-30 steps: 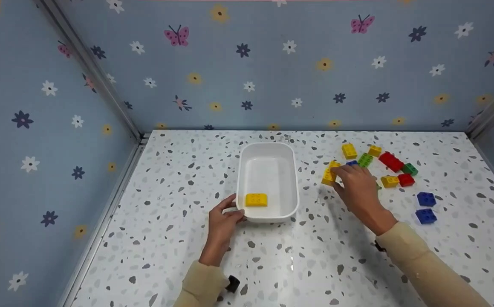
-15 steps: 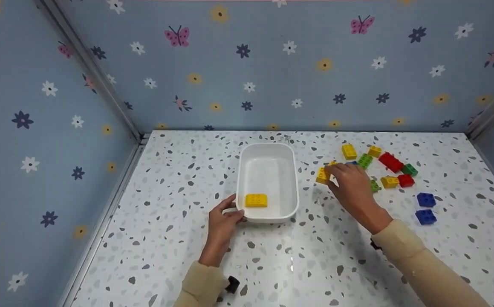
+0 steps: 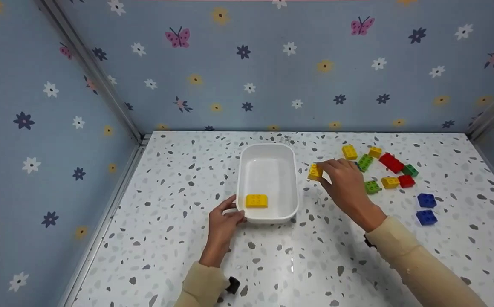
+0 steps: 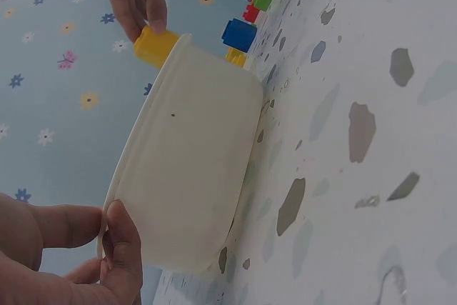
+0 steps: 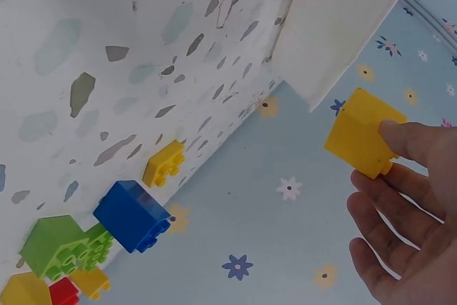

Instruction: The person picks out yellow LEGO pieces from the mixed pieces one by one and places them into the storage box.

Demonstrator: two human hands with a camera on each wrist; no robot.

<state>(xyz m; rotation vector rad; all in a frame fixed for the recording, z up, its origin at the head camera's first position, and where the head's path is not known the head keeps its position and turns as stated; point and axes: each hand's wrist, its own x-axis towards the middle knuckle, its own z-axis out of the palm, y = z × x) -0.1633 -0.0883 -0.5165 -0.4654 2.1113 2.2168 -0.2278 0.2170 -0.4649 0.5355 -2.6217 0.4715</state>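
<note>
Yellow brick (image 3: 314,172) is pinched by fingers of the right hand (image 3: 345,186), right of the white tub (image 3: 268,175). The tub's near-left corner is gripped by the left hand (image 3: 222,224).

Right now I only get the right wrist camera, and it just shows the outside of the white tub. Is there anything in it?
Observer: Yes, one yellow block lies inside the white tub, at the end nearest the person.
Operator: Cool! Is anybody holding the tub?
Observer: Yes, the left hand grips it at the near left corner.
Operator: And is the right hand over the tub?
Observer: No. In the head view, that hand and the yellow brick it pinches are off to the right of the tub.
</note>
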